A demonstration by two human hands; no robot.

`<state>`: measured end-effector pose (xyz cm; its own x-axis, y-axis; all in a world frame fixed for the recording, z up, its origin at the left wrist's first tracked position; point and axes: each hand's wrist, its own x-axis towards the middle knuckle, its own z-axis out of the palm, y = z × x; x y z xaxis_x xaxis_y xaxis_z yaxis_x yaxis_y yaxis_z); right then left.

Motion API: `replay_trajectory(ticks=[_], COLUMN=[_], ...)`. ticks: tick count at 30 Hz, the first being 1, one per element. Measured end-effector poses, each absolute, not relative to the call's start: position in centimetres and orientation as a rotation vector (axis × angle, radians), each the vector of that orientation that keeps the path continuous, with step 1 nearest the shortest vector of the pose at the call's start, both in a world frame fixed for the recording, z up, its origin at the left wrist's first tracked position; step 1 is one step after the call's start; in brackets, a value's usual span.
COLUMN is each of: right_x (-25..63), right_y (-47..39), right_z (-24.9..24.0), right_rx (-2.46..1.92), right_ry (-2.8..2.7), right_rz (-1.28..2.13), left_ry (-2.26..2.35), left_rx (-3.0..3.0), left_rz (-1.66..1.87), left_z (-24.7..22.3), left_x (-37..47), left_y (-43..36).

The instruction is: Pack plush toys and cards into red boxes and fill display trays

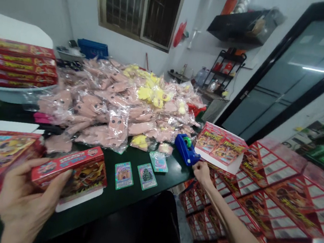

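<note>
A blue crate sits below a barred window, with a red bag hanging just to its right. Farther right, a black wall unit hangs above a black rack, near a dark-framed glass door.

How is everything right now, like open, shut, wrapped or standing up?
Red box: in the left hand, white flap sticking out
Blue tape dispenser: upright, holding a roll
Right hand: curled, at the dispenser
Cards: flat, pictures up
Toys: wrapped in clear plastic
Boxes, far left: stacked
Glass door: looks shut
</note>
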<state>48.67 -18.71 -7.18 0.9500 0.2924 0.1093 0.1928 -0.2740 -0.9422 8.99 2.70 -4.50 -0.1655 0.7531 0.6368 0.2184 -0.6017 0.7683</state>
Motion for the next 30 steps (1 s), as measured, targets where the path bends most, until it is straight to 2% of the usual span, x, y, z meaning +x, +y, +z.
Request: replay_trajectory(ticks=[4,6,10,14,19,24,30], right_x=[43.8,39.2,27.3,19.5,17.7,17.7,17.3], right_y=[-18.9,-17.9,-13.6,-8.4,-6.5,-6.5,-5.6], right_z=[-5.8,-4.8,-1.1,2.0,2.2,1.5,-3.2], right_rx=[-1.881,-1.834,-1.438,-1.086,-1.178,-1.249,-1.354], right_ry=[-0.46,-0.58,-0.946,-0.852,-0.765,-0.736,-0.549], right_rz=[0.012,0.082,0.641,0.902,0.865,0.822,0.928], left_ry=[1.012,0.996,0.964,0.862,0.733,0.575,0.505], left_rx=[1.811,1.82,1.8,1.774,1.862,2.214,2.338], left_rz=[1.808,1.771,1.766,1.71,1.717,1.577,1.393], left_z=[-3.9,-3.9,-3.6,-3.8,-4.0,-1.9,-0.3], left_x=[9.1,9.1,9.0,8.9,8.5,7.3,6.9], left_y=[1.7,1.3,0.3,-0.3,0.0,0.4,0.8])
